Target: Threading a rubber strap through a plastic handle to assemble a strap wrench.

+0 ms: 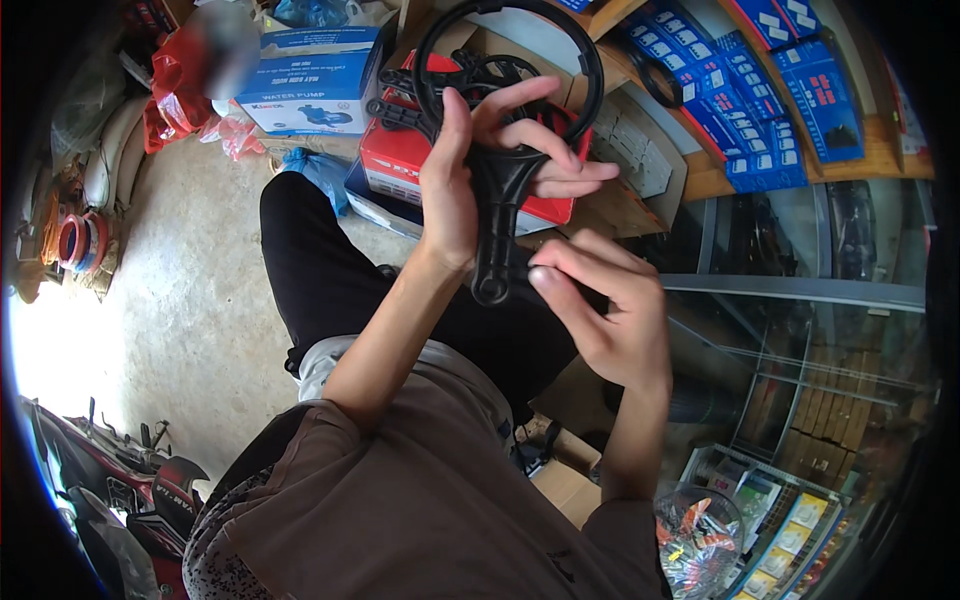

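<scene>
Left hand (470, 180) clamps the black plastic ring-headed wrench (500, 150) at its neck, held chest-high; right hand (600, 310) pinches its lower end. A loose pinch could let it twist free. Behind, a red-and-white carton (400, 160) and blue-and-white carton (310, 80), contents unseen.
</scene>
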A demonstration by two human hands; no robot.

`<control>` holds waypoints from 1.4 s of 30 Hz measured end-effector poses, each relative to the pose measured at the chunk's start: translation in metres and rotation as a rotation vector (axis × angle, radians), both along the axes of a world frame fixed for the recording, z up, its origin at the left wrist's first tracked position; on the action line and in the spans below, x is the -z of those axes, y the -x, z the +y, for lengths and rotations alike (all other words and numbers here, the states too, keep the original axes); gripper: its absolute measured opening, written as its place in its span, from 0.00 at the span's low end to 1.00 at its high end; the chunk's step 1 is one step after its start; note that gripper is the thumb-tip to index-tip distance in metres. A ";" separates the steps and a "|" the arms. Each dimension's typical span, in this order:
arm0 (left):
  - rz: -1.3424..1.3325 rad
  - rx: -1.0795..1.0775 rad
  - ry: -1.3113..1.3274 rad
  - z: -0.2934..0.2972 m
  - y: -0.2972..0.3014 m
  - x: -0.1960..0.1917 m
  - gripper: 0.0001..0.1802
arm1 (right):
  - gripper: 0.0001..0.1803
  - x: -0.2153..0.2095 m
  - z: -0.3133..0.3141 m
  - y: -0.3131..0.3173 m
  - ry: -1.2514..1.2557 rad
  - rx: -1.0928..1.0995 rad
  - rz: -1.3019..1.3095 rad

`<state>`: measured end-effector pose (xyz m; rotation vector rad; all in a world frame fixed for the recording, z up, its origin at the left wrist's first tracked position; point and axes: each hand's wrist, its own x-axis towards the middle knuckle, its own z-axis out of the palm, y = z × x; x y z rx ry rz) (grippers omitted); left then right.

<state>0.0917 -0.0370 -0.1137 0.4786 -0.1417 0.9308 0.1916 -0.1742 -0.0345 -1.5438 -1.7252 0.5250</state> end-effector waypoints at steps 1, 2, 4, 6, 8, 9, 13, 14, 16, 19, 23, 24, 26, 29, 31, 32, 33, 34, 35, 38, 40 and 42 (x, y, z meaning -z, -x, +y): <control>-0.024 0.011 0.020 0.004 0.004 0.001 0.48 | 0.04 -0.006 -0.005 -0.002 0.075 0.048 0.064; -0.040 0.001 -0.023 0.006 0.006 0.005 0.50 | 0.05 -0.004 -0.008 -0.004 0.047 0.125 0.115; -0.055 -0.012 -0.019 0.005 0.005 0.004 0.50 | 0.07 -0.004 -0.010 -0.001 0.054 0.276 0.229; -0.068 -0.017 0.001 0.000 0.004 0.000 0.50 | 0.09 -0.002 -0.008 0.006 0.051 0.320 0.269; -0.019 -0.066 0.005 -0.003 0.003 -0.001 0.51 | 0.09 0.002 -0.004 0.013 0.027 0.323 0.280; 0.028 -0.106 0.010 -0.004 0.002 -0.002 0.51 | 0.09 0.004 -0.002 0.016 -0.032 0.312 0.202; 0.126 -0.134 0.034 -0.011 0.001 -0.007 0.50 | 0.09 0.011 0.009 0.022 -0.111 0.289 0.084; 0.166 -0.145 0.029 -0.012 0.002 -0.008 0.49 | 0.08 0.014 0.012 0.021 -0.120 0.282 0.072; 0.207 -0.181 0.014 -0.015 0.000 -0.008 0.49 | 0.09 0.017 0.013 0.024 -0.081 0.274 0.037; 0.274 -0.237 -0.002 -0.017 0.000 -0.010 0.48 | 0.09 0.023 0.015 0.028 -0.070 0.255 -0.047; 0.241 -0.253 0.013 -0.018 0.003 -0.008 0.46 | 0.09 0.017 0.015 0.034 0.049 0.311 -0.040; 0.203 -0.265 0.013 -0.018 0.004 -0.007 0.44 | 0.09 0.017 0.015 0.034 0.033 0.278 -0.091; 0.216 -0.293 0.003 -0.018 0.002 -0.008 0.43 | 0.09 0.016 0.013 0.031 -0.005 0.222 -0.182; 0.220 -0.364 -0.038 -0.019 -0.002 -0.007 0.42 | 0.11 0.014 0.012 0.027 0.223 0.283 0.163; 0.295 -0.473 -0.095 -0.022 -0.003 -0.007 0.41 | 0.11 0.015 0.012 0.025 0.212 0.286 0.174; 0.333 -0.553 -0.142 -0.022 -0.006 -0.003 0.39 | 0.11 0.017 0.012 0.025 0.201 0.282 0.184; 0.331 -0.536 -0.150 -0.024 -0.007 -0.003 0.39 | 0.11 0.018 0.013 0.024 0.189 0.281 0.195; 0.327 -0.554 -0.126 -0.026 -0.006 -0.004 0.39 | 0.10 0.020 0.015 0.025 0.121 0.299 0.113; 0.323 -0.570 -0.104 -0.028 -0.005 -0.006 0.40 | 0.10 0.022 0.015 0.027 0.111 0.323 0.118; 0.316 -0.548 -0.151 -0.033 0.006 -0.009 0.46 | 0.10 0.027 0.017 0.032 -0.111 0.292 -0.087; 0.284 -0.547 -0.194 -0.032 0.005 -0.010 0.44 | 0.10 0.030 0.015 0.031 -0.145 0.298 -0.088; 0.273 -0.526 -0.178 -0.033 0.002 -0.012 0.44 | 0.10 0.030 0.009 0.031 -0.135 0.309 -0.085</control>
